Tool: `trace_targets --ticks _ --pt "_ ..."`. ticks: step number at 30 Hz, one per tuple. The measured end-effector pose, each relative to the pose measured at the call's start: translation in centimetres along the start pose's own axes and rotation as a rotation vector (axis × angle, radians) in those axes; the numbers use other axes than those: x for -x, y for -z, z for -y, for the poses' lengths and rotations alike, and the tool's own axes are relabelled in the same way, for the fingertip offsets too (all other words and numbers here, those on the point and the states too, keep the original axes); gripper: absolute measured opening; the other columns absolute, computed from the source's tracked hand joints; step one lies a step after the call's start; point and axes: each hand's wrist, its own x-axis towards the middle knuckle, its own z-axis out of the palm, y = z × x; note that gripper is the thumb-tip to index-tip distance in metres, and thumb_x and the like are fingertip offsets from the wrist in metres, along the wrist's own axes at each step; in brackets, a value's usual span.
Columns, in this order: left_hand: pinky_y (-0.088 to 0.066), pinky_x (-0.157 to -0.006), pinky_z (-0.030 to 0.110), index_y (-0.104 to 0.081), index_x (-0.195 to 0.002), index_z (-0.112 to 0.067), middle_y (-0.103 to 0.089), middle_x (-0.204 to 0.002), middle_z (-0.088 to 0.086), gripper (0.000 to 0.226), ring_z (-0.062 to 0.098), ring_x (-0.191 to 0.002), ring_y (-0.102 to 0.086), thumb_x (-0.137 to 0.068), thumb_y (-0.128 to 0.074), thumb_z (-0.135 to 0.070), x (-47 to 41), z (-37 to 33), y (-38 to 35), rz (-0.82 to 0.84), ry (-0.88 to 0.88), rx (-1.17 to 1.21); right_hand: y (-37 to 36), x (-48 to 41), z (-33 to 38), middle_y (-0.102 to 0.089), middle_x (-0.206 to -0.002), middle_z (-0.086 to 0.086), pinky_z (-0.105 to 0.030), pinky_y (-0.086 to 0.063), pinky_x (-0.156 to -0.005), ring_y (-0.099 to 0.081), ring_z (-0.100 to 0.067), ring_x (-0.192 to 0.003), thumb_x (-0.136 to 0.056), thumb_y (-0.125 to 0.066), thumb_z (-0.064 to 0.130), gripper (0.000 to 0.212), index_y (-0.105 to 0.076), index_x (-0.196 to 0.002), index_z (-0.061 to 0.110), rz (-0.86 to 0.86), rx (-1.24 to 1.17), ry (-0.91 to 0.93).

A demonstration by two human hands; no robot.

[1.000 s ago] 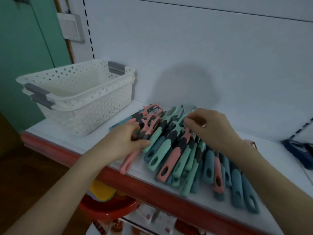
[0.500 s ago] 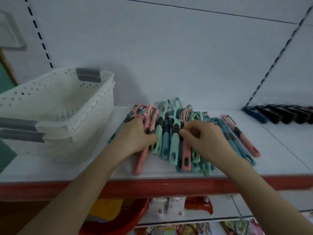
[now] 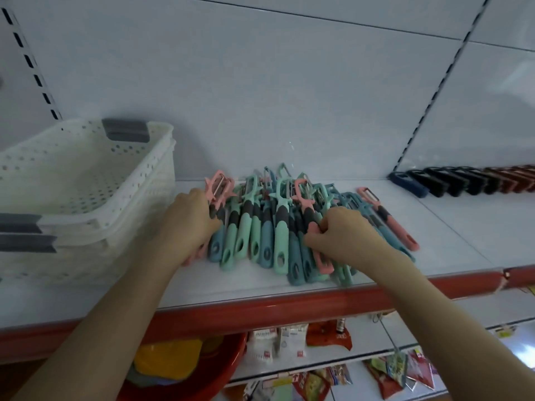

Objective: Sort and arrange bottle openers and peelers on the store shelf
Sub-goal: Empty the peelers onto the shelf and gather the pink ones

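A row of several peelers (image 3: 262, 227) with mint, teal and pink handles lies side by side on the white shelf (image 3: 451, 233). At the row's left end my left hand (image 3: 189, 224) grips a pink peeler (image 3: 218, 189). Near the right part of the row my right hand (image 3: 346, 235) curls round another pink peeler (image 3: 321, 259) among the teal ones. One more pink peeler (image 3: 388, 215) lies alone at the right end. A line of dark bottle openers (image 3: 463, 182) sits at the far right against the back wall.
Two stacked white perforated baskets (image 3: 84, 198) with grey handles stand at the left on the shelf. The shelf has a red front edge (image 3: 260, 311). Below it hang packaged goods (image 3: 289, 340), and a red basin (image 3: 188, 371) sits at the lower left.
The view has shifted right, so the bottle openers now show. Both hands have drawn the peelers closer into a tighter, straighter row; my right hand now holds a pink peeler.
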Motion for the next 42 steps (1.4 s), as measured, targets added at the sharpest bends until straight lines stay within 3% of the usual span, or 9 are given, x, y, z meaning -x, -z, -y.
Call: trace_targets --ticks 4,9,13,17,22,27,32,37,42 --pt "-0.022 -0.045 0.026 -0.040 -0.078 -0.007 -0.040 -0.064 0.003 0.033 0.016 -0.056 -0.037 -0.081 -0.069 -0.022 -0.2 0.1 0.4 0.028 0.007 -0.018 1.0 0.4 -1.7 -0.049 -0.046 -0.007 -0.014 -0.041 -0.043 -0.040 -0.009 -0.031 -0.091 -0.053 0.024 0.041 -0.061 -0.064 -0.006 -0.002 -0.388 -0.077" --pt "-0.028 -0.050 0.031 -0.039 -0.083 -0.005 -0.054 -0.076 0.013 0.026 0.025 -0.061 -0.045 -0.081 -0.064 -0.014 -0.5 -0.3 0.3 -0.046 -0.002 -0.057 2.1 0.3 -3.9 -0.056 -0.060 -0.013 -0.023 -0.032 -0.040 -0.045 -0.020 -0.042 -0.093 -0.051 0.018 0.021 -0.057 -0.078 0.005 -0.063 -0.647 -0.174" --pt "-0.029 -0.048 0.028 -0.047 -0.089 -0.002 -0.050 -0.067 0.007 0.022 0.021 -0.059 -0.047 -0.081 -0.064 -0.012 -0.1 0.2 -0.2 -0.099 0.071 0.185 1.4 0.0 -4.7 -0.044 -0.057 -0.008 -0.025 -0.029 -0.042 -0.036 -0.018 -0.044 -0.090 -0.051 0.017 0.014 -0.054 -0.082 0.007 -0.112 -0.607 -0.158" --pt "-0.027 -0.049 0.029 -0.043 -0.069 -0.007 -0.042 -0.062 0.007 0.021 0.017 -0.055 -0.039 -0.079 -0.061 -0.005 0.4 0.5 0.9 -0.147 0.116 0.432 0.8 -0.8 -4.4 -0.035 -0.055 -0.005 -0.020 -0.026 -0.035 -0.030 -0.014 -0.042 -0.090 -0.051 0.016 0.016 -0.044 -0.078 0.008 -0.174 -0.591 -0.100" --pt "-0.023 -0.048 0.026 -0.038 -0.062 -0.013 -0.039 -0.059 0.002 0.032 0.014 -0.053 -0.038 -0.079 -0.062 -0.002 0.7 0.6 1.3 -0.122 0.124 0.380 0.5 -1.4 -4.1 -0.037 -0.057 -0.004 -0.016 -0.027 -0.031 -0.031 -0.014 -0.043 -0.091 -0.050 0.017 0.018 -0.041 -0.077 0.009 -0.164 -0.586 -0.066" --pt "-0.038 -0.057 0.030 -0.054 -0.092 -0.008 -0.061 -0.079 0.009 0.027 0.023 -0.071 -0.058 -0.076 -0.073 -0.017 -0.3 1.0 -0.4 0.053 0.089 0.266 0.8 -1.2 -5.0 -0.041 -0.056 -0.005 -0.028 -0.036 -0.045 -0.039 -0.019 -0.048 -0.090 -0.052 0.017 0.017 -0.051 -0.080 0.004 -0.178 -0.575 -0.081" --pt "-0.035 -0.053 0.030 -0.057 -0.076 -0.004 -0.059 -0.070 0.016 0.019 0.026 -0.062 -0.054 -0.069 -0.074 -0.007 -1.2 0.1 0.0 0.001 0.072 0.223 2.6 -1.5 -9.2 -0.046 -0.060 -0.005 -0.027 -0.036 -0.052 -0.043 -0.021 -0.055 -0.087 -0.052 0.018 0.017 -0.052 -0.077 0.005 -0.356 -0.434 -0.164" --pt "-0.030 -0.049 0.026 -0.054 -0.078 -0.010 -0.054 -0.067 0.005 0.019 0.014 -0.057 -0.046 -0.071 -0.071 -0.013 -0.5 -3.7 0.6 -0.107 0.036 0.387 3.5 -1.9 -13.6 -0.051 -0.062 -0.005 -0.026 -0.034 -0.053 -0.051 -0.024 -0.063 -0.088 -0.055 0.025 0.022 -0.052 -0.076 0.006 -0.265 -0.173 -0.359" --pt "-0.039 -0.047 0.023 -0.056 -0.073 -0.013 -0.057 -0.066 0.005 0.012 0.020 -0.058 -0.053 -0.076 -0.065 -0.005 -0.3 -6.0 0.4 -0.017 0.026 0.587 3.2 -2.8 -14.2 -0.041 -0.050 -0.004 -0.025 -0.026 -0.042 -0.040 -0.017 -0.045 -0.090 -0.053 0.041 0.048 -0.042 -0.056 0.009 -0.153 -0.013 -0.408"
